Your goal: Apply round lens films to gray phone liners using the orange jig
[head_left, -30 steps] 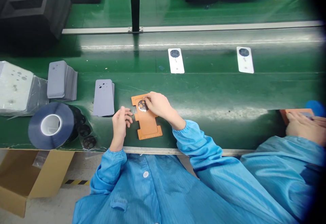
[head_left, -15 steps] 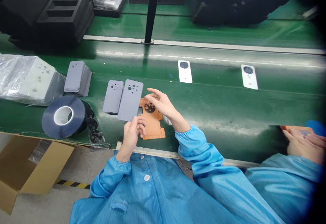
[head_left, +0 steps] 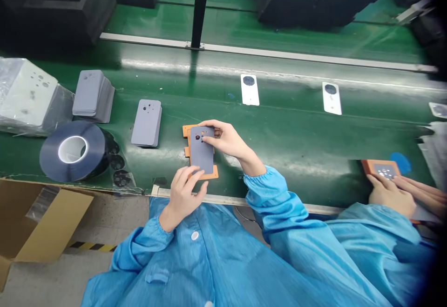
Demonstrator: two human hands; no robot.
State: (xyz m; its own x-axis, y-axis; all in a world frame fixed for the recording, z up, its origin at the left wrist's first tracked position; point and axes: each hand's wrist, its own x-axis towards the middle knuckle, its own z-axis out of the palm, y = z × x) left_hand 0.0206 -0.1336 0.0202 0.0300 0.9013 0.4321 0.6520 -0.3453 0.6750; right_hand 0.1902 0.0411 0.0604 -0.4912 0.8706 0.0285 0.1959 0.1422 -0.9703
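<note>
A grey phone back panel [head_left: 202, 158] with camera holes at its top lies over an orange fixture [head_left: 211, 175] on the green bench. My right hand [head_left: 226, 140] grips the panel near its top right, thumb on its face and fingers round the far edge. At the panel's bottom edge is my left hand [head_left: 184, 196], fingers spread and fingertips touching or nearly touching it. The panel hides most of the fixture, and whether it sits flat I cannot tell. A short stack of grey panels [head_left: 145, 123] stands to the left.
Further left are a taller panel stack [head_left: 90, 94], a plastic-wrapped bundle [head_left: 30, 95] and a film roll [head_left: 71, 151]. Two white panels [head_left: 250, 90] with dark camera discs lie behind. A co-worker's hands [head_left: 393, 195] hold an orange fixture at right. A cardboard box [head_left: 52, 223] stands below.
The grey panel has moved right and down from beside the stack onto the orange fixture. My right hand has closed on its top; my left hand has let go of its lower corner.
</note>
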